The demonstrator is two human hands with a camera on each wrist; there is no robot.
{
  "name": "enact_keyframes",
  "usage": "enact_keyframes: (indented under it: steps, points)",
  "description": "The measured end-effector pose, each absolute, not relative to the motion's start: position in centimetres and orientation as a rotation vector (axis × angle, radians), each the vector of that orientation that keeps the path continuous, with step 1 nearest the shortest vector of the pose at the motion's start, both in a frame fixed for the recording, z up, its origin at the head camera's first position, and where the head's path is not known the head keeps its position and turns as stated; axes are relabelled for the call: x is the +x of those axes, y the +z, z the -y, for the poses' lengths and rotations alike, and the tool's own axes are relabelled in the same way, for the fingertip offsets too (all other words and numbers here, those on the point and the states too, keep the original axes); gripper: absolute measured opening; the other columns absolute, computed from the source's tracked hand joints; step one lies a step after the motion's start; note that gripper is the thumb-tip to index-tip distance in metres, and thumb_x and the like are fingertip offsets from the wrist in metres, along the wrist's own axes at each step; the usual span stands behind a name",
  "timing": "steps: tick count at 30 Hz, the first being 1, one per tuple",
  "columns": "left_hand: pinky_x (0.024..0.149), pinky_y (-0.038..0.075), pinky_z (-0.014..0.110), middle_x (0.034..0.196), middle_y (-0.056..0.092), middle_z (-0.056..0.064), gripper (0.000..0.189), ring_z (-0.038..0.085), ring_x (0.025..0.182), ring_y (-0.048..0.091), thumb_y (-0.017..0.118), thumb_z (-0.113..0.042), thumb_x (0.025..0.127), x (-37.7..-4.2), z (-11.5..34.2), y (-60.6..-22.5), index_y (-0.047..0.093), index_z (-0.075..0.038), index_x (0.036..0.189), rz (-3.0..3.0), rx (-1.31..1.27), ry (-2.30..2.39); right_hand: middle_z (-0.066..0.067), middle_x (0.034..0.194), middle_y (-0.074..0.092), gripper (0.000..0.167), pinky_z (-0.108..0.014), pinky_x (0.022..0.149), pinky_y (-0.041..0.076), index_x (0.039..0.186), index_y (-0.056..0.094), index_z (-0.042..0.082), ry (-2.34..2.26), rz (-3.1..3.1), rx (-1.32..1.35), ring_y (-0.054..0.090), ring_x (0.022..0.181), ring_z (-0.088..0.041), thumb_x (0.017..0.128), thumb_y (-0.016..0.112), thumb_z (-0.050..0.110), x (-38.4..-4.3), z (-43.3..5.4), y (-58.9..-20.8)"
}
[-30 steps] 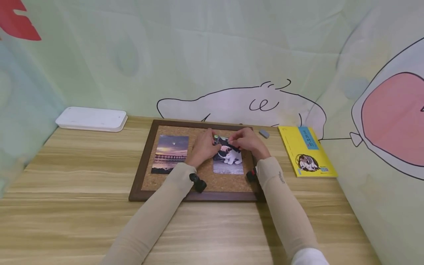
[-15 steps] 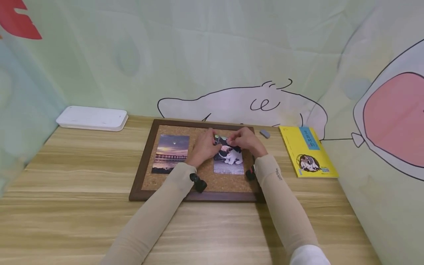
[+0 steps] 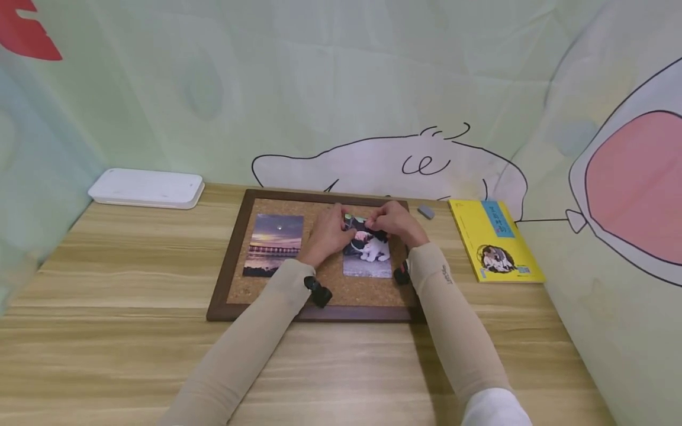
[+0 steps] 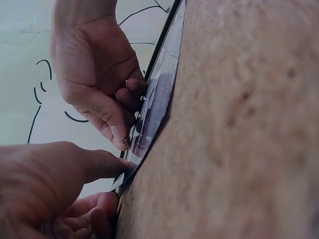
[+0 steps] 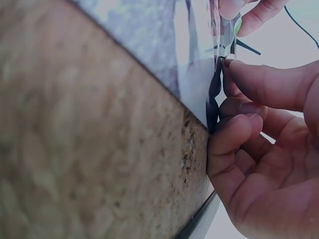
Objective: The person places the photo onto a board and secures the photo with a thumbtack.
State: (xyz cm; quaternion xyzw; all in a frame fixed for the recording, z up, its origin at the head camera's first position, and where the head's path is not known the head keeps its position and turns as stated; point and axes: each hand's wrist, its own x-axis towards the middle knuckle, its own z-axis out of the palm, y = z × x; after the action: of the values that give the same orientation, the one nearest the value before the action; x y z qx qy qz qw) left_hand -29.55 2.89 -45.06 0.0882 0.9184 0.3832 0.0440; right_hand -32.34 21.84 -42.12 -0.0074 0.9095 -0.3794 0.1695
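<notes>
A photo of a black-and-white animal (image 3: 367, 260) lies on the right part of a cork board (image 3: 325, 290) with a dark brown frame. My left hand (image 3: 331, 234) holds that photo by its upper left corner, thumb on top and fingers at the edge. Over its top edge, my right hand (image 3: 396, 222) pinches a small metal thumbtack (image 4: 125, 141) between thumb and index finger, the point toward the photo. The other right fingers curl near the photo's upper right corner. To the left, a sunset pier photo (image 3: 274, 245) bears a shiny thumbtack (image 3: 279, 227) near its top.
A grey eraser-like block (image 3: 425, 212) lies just beyond the board's upper right corner. Farther right is a yellow book (image 3: 495, 242). At the back left a white flat case (image 3: 146, 188) stands on the wooden table (image 3: 122, 331), against the printed cloth wall (image 3: 319, 89).
Both hands stay at the top of the animal photo; the right fingers have shifted very slightly. The head view has tilted a little.
</notes>
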Motion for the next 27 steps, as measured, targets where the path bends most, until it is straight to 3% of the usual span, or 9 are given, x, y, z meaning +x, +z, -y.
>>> enact_keyframes:
  steps: [14, 27]
  points:
    - [0.072, 0.041, 0.031, 0.1, 0.06, 0.009, 0.048, 0.022, 0.087, 0.055, 0.075, -0.019, 0.099, -29.6, -2.8, -45.2, 0.056, -0.004, 0.141, -2.828, 0.305, 1.167, -0.003, 0.103, 0.062, 0.02, -0.023, 0.064, 0.044, 0.104, 0.073, 0.006, -0.901, -2.589, 0.046, 0.054, 0.087, -0.015, 0.097, 0.071, 0.024, -33.0, -20.8, -41.6]
    - [0.074, 0.04, 0.032, 0.099, 0.059, 0.009, 0.048, 0.022, 0.088, 0.054, 0.075, -0.019, 0.1, -29.5, -2.9, -45.2, 0.056, -0.004, 0.141, -2.833, 0.303, 1.16, 0.0, 0.09, 0.053, 0.014, -0.022, 0.059, 0.042, 0.099, 0.068, 0.006, -0.923, -2.618, 0.052, 0.05, 0.074, -0.014, 0.094, 0.065, 0.018, -33.0, -21.0, -41.8]
